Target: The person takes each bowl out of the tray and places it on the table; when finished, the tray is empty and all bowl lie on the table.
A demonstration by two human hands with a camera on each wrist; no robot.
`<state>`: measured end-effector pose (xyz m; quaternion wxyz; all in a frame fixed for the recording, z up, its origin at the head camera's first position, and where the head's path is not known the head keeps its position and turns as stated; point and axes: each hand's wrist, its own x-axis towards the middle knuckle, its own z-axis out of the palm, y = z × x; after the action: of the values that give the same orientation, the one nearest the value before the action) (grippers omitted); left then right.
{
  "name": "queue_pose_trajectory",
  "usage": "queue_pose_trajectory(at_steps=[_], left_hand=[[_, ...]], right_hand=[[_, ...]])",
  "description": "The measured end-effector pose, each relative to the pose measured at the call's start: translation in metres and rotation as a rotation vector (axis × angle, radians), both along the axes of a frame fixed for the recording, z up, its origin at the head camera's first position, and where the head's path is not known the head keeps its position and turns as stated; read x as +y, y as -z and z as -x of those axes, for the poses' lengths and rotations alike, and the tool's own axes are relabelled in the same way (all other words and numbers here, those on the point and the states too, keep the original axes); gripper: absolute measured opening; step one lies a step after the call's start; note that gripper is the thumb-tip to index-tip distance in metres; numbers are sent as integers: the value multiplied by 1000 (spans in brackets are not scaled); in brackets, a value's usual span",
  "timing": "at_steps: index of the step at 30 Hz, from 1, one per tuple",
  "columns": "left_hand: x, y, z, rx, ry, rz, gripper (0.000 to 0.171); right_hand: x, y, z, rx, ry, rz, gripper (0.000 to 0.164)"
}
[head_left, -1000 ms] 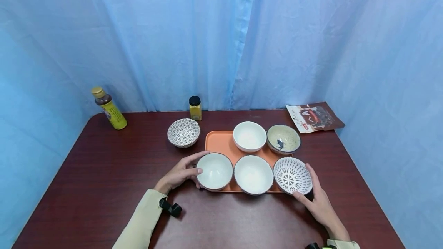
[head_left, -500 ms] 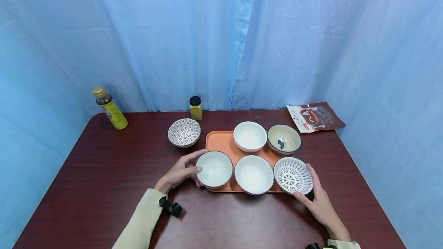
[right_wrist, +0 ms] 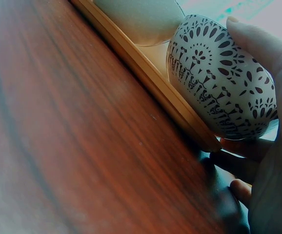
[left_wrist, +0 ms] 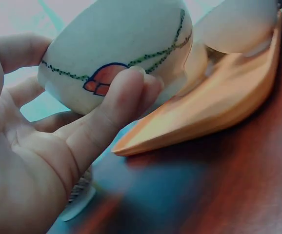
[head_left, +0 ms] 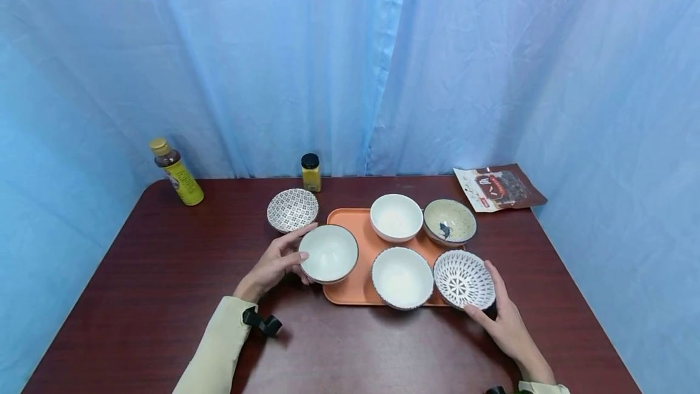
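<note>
My left hand [head_left: 273,267] grips a white bowl [head_left: 329,254] with a dark rim, held raised over the left edge of the orange tray [head_left: 350,219]. In the left wrist view, this bowl's outside [left_wrist: 116,41] shows an orange-red motif and a green dotted line, with thumb and fingers around it. My right hand [head_left: 511,324] holds a black-and-white patterned bowl [head_left: 463,279] at the tray's front right corner. The right wrist view shows the dark petal pattern [right_wrist: 219,83] on its outside; its base is partly hidden. Between the hands, a white bowl [head_left: 401,278] sits on the tray.
Behind, a plain white bowl [head_left: 396,217] and a speckled bowl [head_left: 449,222] stand on the tray. A lattice-patterned bowl [head_left: 292,210] is left of it. Farther back are a yellow jar [head_left: 311,174], a sauce bottle [head_left: 177,174] and a brown-and-white food packet [head_left: 500,187].
My left hand has lifted its bowl off the tray's front left corner and moved it left and back. My right hand stays on the patterned bowl, which has not moved.
</note>
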<state>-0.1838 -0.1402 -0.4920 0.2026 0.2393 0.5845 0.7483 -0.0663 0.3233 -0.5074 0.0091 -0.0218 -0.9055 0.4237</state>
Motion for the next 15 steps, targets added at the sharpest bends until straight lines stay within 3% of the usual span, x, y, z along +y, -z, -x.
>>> queue_pose_trajectory(at_steps=[7, 15], left_hand=[[-14, -10, 1, -16, -84, -21, 63], [-35, -18, 3, 23, -134, -96, 62]], right_hand=[[0, 1, -2, 4, 3, 1, 97], [0, 0, -2, 9, 1, -6, 95]])
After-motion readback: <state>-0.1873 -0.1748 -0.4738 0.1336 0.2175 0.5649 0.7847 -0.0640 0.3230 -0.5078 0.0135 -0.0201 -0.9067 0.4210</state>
